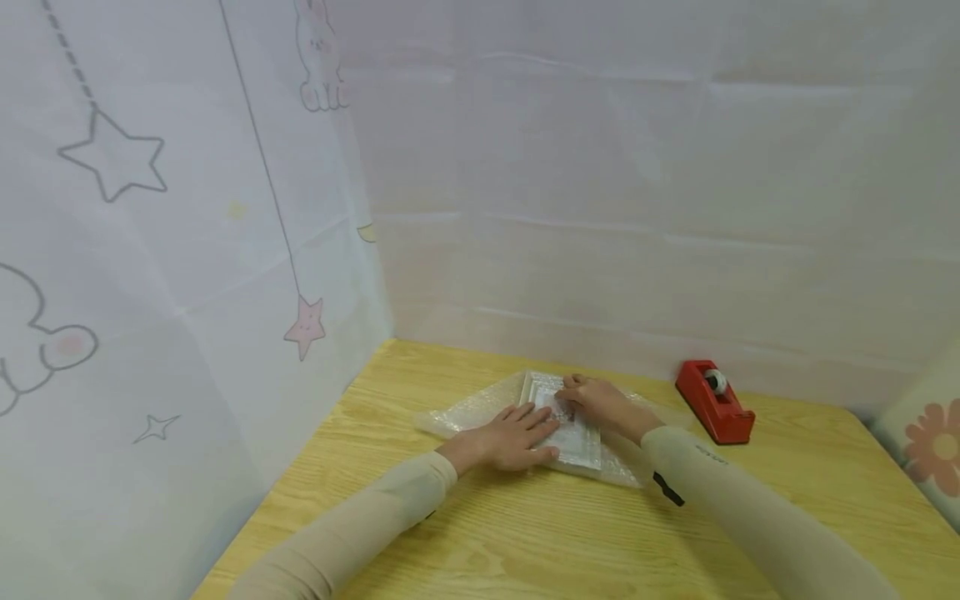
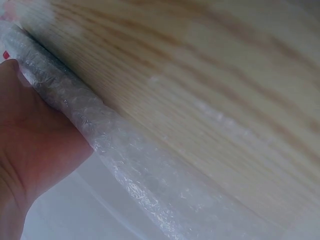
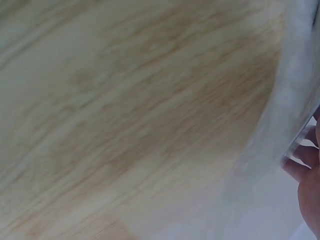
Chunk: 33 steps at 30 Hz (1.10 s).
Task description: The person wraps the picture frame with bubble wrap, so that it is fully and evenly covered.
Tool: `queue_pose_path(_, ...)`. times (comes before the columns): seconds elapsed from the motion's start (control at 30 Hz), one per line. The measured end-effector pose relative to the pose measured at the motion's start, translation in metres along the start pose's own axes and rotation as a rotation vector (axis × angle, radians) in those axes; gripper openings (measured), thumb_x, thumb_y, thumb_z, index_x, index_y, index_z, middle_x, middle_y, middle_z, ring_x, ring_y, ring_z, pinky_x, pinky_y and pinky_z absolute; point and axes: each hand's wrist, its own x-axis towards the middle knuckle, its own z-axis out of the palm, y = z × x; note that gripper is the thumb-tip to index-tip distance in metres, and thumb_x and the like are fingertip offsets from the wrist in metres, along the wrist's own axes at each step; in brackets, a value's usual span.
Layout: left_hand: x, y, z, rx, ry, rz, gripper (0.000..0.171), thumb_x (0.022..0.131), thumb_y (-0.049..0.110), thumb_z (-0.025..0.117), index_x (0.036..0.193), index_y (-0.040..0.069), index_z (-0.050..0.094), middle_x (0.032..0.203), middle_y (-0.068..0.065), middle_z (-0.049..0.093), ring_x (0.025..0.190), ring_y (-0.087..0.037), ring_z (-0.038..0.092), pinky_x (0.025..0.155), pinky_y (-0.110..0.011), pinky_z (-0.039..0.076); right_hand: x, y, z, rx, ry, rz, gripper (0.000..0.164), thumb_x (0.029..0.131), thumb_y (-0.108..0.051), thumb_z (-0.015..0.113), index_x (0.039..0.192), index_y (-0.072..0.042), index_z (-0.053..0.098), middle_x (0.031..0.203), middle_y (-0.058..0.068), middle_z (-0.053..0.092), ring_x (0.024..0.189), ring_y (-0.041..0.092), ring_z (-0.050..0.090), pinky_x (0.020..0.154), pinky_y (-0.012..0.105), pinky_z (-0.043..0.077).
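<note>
A white picture frame (image 1: 581, 447) lies on the table with clear bubble wrap (image 1: 472, 410) over and around it. The wrap spreads out past the frame on the left and right. My left hand (image 1: 512, 437) rests on the frame's left part with fingers stretched out. In the left wrist view, the side of that hand touches the bubble wrap (image 2: 115, 137). Over the frame's upper right part, my right hand (image 1: 600, 405) has bent fingers and appears to pinch the wrap. Its fingertips are partly hidden. The right wrist view catches only some fingers (image 3: 305, 152) beside the wrap.
A red tape dispenser (image 1: 716, 404) with a roll in it stands at the back right of the wooden table (image 1: 510, 533). Behind the table hangs a pale cloth (image 1: 600, 208). Another printed cloth (image 1: 187, 250) with stars and animals borders the left side.
</note>
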Motion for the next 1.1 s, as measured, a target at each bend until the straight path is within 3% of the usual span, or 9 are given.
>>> queue_pose_path(0.1,0.001,0.0,0.001,0.002,0.006,-0.002,0.078,0.104,0.068,0.016,0.165,0.019,0.019,0.17,-0.006,0.011,0.153,-0.034,0.007,0.119,-0.054,0.01,0.001,-0.001,0.001,0.009,0.024,-0.018,0.013,0.097,0.001,0.068,0.1,-0.009,0.075,0.089,0.005,0.053,0.075,0.018,0.051,0.06,0.032,0.046)
queue_pose_path(0.2,0.001,-0.002,0.0,0.008,0.009,0.007,0.078,0.104,0.068,0.015,0.165,0.019,0.018,0.17,-0.006,0.01,0.154,-0.034,0.006,0.12,-0.054,0.01,0.002,-0.001,0.001,0.029,0.02,-0.034,0.014,0.097,0.0,0.068,0.094,-0.012,0.072,0.088,0.005,0.05,0.074,0.019,0.046,0.06,0.033,0.043)
queue_pose_path(0.33,-0.001,-0.009,-0.003,-0.022,0.004,0.034,0.08,0.103,0.069,0.016,0.165,0.018,0.017,0.17,-0.008,0.009,0.153,-0.035,0.005,0.119,-0.055,0.008,0.001,-0.001,-0.001,0.075,-0.019,-0.012,0.016,0.101,-0.007,0.065,0.113,-0.006,0.075,0.111,0.02,0.06,0.097,0.035,0.059,0.076,0.047,0.052)
queue_pose_path(0.5,0.001,-0.02,-0.005,-0.115,0.026,0.055,0.084,0.101,0.072,0.03,0.164,0.015,0.026,0.168,-0.011,0.016,0.153,-0.037,0.01,0.118,-0.059,0.012,0.001,-0.003,-0.002,0.091,-0.081,0.023,0.031,0.105,-0.016,0.06,0.131,-0.003,0.069,0.139,0.034,0.051,0.128,0.052,0.048,0.095,0.064,0.045)
queue_pose_path(0.6,0.007,-0.023,-0.004,-0.144,0.064,0.001,0.085,0.101,0.072,0.032,0.161,0.013,0.032,0.167,-0.013,0.02,0.152,-0.036,0.014,0.116,-0.061,0.016,0.002,-0.006,-0.004,0.107,-0.108,0.041,0.032,0.105,-0.019,0.06,0.131,-0.003,0.069,0.143,0.035,0.048,0.131,0.054,0.045,0.098,0.065,0.043)
queue_pose_path(0.7,0.017,-0.026,-0.001,-0.086,0.13,-0.074,0.085,0.101,0.071,0.03,0.159,0.009,0.035,0.166,-0.015,0.019,0.151,-0.035,0.015,0.115,-0.059,0.02,0.003,-0.008,-0.004,0.127,-0.122,0.06,0.032,0.104,-0.019,0.062,0.13,-0.002,0.07,0.144,0.036,0.046,0.132,0.055,0.043,0.099,0.065,0.042)
queue_pose_path(0.8,0.027,-0.028,0.001,0.008,0.166,-0.12,0.086,0.103,0.069,0.029,0.161,0.006,0.028,0.168,-0.015,0.014,0.152,-0.035,0.012,0.117,-0.058,0.019,0.002,-0.008,-0.004,0.161,-0.135,0.089,0.033,0.104,-0.02,0.062,0.131,-0.001,0.069,0.146,0.036,0.044,0.134,0.054,0.041,0.101,0.064,0.041)
queue_pose_path(0.93,0.035,-0.032,0.004,0.08,0.146,-0.117,0.083,0.105,0.066,0.026,0.164,0.009,0.017,0.17,-0.01,0.006,0.153,-0.035,0.006,0.118,-0.057,0.014,-0.002,-0.007,-0.004,0.222,-0.142,0.14,0.035,0.105,-0.021,0.062,0.133,-0.001,0.068,0.15,0.034,0.038,0.14,0.053,0.032,0.106,0.064,0.034)
queue_pose_path(1.1,0.044,-0.031,0.001,0.132,0.126,-0.095,0.077,0.105,0.064,0.023,0.165,0.016,0.017,0.17,-0.004,0.009,0.153,-0.035,0.007,0.119,-0.057,0.012,-0.007,-0.002,-0.004,0.268,-0.107,0.188,0.036,0.104,-0.021,0.063,0.134,-0.002,0.067,0.153,0.031,0.035,0.143,0.051,0.028,0.109,0.063,0.031)
